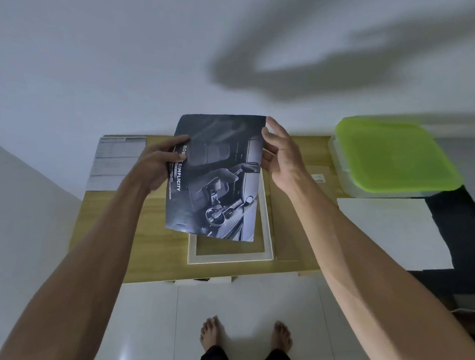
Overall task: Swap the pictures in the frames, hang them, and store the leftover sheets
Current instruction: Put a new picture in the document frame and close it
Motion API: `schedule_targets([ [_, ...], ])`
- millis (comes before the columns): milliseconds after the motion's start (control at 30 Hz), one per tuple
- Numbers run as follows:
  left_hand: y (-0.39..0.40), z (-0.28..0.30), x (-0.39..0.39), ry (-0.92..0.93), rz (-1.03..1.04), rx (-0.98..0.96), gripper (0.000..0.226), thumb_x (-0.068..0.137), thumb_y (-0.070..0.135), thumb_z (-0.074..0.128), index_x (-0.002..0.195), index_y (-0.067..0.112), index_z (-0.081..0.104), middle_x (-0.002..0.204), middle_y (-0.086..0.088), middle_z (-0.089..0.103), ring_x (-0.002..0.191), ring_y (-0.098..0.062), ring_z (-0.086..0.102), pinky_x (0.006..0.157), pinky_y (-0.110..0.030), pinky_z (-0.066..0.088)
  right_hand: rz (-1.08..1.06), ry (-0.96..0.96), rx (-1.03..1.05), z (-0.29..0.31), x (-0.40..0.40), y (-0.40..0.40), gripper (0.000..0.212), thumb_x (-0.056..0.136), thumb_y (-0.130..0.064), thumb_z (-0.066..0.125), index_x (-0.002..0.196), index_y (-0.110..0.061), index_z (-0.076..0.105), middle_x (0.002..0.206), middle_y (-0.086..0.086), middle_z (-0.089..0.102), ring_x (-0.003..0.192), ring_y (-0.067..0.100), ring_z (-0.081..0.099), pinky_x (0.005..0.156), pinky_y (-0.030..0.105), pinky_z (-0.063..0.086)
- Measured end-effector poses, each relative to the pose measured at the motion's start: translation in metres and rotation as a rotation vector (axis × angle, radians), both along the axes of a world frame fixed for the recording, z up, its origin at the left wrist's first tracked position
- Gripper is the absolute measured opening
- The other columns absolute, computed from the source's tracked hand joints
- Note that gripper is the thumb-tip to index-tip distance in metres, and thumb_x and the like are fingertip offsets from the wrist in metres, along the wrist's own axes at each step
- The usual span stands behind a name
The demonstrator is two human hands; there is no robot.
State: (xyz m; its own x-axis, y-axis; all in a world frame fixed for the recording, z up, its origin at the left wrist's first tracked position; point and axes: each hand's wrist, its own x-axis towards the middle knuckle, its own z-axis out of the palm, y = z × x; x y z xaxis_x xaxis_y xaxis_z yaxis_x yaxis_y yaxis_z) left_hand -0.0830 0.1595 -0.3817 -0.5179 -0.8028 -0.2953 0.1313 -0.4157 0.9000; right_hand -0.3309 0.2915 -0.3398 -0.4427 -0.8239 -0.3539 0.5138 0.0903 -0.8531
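Dark glossy printed sheet w/ a b&w car-interior photo and white lettering (214,176) is held up in the air at centre, just above the white rectangular picture frame (266,222), which lies flat on the light wooden tabletop (125,229). Sheet's lower edge overlaps the frame's upper part in view; the frame's near rail and right rail stay visible.

Left hand (158,165) grips the sheet's left edge at approx 9 o'clock of the sheet, thumb on the printed face, other fingers curled behind. Right hand (279,157) pinches the top-right corner at approx 1 o'clock, fingertips on the edge, palm facing inward.

At 10 o'clock on the table: pale printed spec sheet w/ table rows (116,163), lying flat. Just right of the frame, at 3 o'clock: brown cardboard backing board w/ small label (291,220). Further right, 2 o'clock: clear plastic storage box w/ lime-green lid (392,156). Below that, 4 o'clock: plain white sheet (392,233) on a dark surface. Bare feet (210,333) on white floor tiles at 6 o'clock.
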Motion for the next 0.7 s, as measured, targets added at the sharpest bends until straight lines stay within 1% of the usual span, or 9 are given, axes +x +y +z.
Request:
schedule_targets([
  [67, 0.005, -0.007, -0.005, 0.014, 0.055, 0.043, 0.056, 0.080, -0.022, 0.054, 0.130, 0.002, 0.062, 0.105, -0.008, 0.072, 0.087, -0.020, 0.071, 0.081, -0.027, 0.060, 0.050, 0.150, 0.100, -0.009, 0.001, 0.010, 0.044, 0.089, -0.016, 0.072, 0.129, -0.033, 0.064, 0.118, 0.006, 0.072, 0.088, 0.023, 0.074, 0.060, 0.030, 0.057],
  [133, 0.013, -0.016, -0.009, -0.006, 0.093, 0.078, 0.055, 0.082, -0.020, 0.058, 0.131, 0.004, 0.062, 0.109, -0.011, 0.070, 0.088, -0.021, 0.070, 0.078, -0.027, 0.060, 0.056, 0.308, 0.174, -0.023, 0.005, 0.019, 0.044, 0.088, -0.004, 0.069, 0.126, -0.026, 0.068, 0.112, 0.007, 0.074, 0.081, 0.017, 0.073, 0.055, 0.022, 0.052],
  [167, 0.019, -0.021, -0.011, -0.032, 0.107, 0.084, 0.054, 0.082, -0.018, 0.061, 0.132, 0.004, 0.062, 0.110, -0.012, 0.069, 0.089, -0.022, 0.069, 0.076, -0.028, 0.060, 0.051, 0.396, 0.205, -0.032, 0.006, 0.022, 0.044, 0.086, 0.001, 0.068, 0.125, -0.020, 0.070, 0.110, 0.007, 0.073, 0.082, 0.015, 0.072, 0.058, 0.019, 0.052],
  [233, 0.032, -0.031, -0.015, -0.127, 0.116, 0.049, 0.055, 0.083, -0.014, 0.065, 0.133, 0.006, 0.061, 0.114, -0.012, 0.067, 0.092, -0.023, 0.068, 0.074, -0.028, 0.060, 0.064, 0.554, 0.284, -0.051, 0.007, 0.030, 0.045, 0.083, 0.002, 0.071, 0.125, -0.014, 0.071, 0.114, 0.004, 0.073, 0.094, 0.014, 0.069, 0.074, 0.015, 0.053],
  [300, 0.048, -0.043, -0.018, -0.256, 0.110, -0.037, 0.057, 0.082, -0.011, 0.070, 0.134, 0.008, 0.060, 0.115, -0.006, 0.065, 0.091, -0.020, 0.067, 0.076, -0.029, 0.061, 0.101, 0.632, 0.367, -0.071, 0.007, 0.037, 0.046, 0.083, 0.000, 0.073, 0.127, -0.014, 0.070, 0.123, 0.004, 0.071, 0.108, 0.016, 0.066, 0.097, 0.025, 0.053],
  [367, 0.060, -0.057, -0.020, -0.377, 0.140, -0.117, 0.058, 0.079, -0.008, 0.075, 0.133, 0.008, 0.061, 0.111, 0.000, 0.060, 0.081, -0.015, 0.065, 0.073, -0.024, 0.060, 0.158, 0.681, 0.443, -0.087, 0.008, 0.046, 0.048, 0.083, -0.003, 0.074, 0.129, -0.015, 0.068, 0.129, 0.004, 0.069, 0.116, 0.019, 0.064, 0.107, 0.034, 0.048],
  [467, 0.068, -0.081, -0.021, -0.542, 0.155, -0.214, 0.061, 0.076, 0.000, 0.082, 0.133, 0.009, 0.062, 0.114, -0.002, 0.062, 0.075, -0.012, 0.065, 0.068, -0.021, 0.058, 0.200, 0.730, 0.524, -0.110, 0.008, 0.055, 0.053, 0.081, -0.006, 0.077, 0.132, -0.015, 0.066, 0.131, 0.004, 0.068, 0.120, 0.022, 0.063, 0.107, 0.036, 0.048],
  [600, 0.073, -0.104, -0.022, -0.742, 0.110, -0.356, 0.066, 0.072, 0.013, 0.087, 0.133, 0.013, 0.062, 0.125, -0.008, 0.064, 0.093, -0.027, 0.068, 0.088, -0.045, 0.058, 0.226, 0.823, 0.591, -0.129, 0.010, 0.059, 0.053, 0.084, -0.009, 0.074, 0.135, -0.016, 0.063, 0.134, 0.006, 0.066, 0.117, 0.023, 0.065, 0.098, 0.031, 0.052],
  [700, 0.074, -0.112, -0.026, -0.869, 0.096, -0.453, 0.063, 0.073, 0.017, 0.087, 0.131, 0.011, 0.064, 0.125, -0.010, 0.061, 0.097, -0.029, 0.065, 0.093, -0.043, 0.053, 0.254, 0.929, 0.636, -0.135, 0.013, 0.057, 0.049, 0.087, -0.013, 0.072, 0.135, -0.017, 0.063, 0.134, 0.008, 0.066, 0.110, 0.026, 0.068, 0.094, 0.036, 0.056],
])
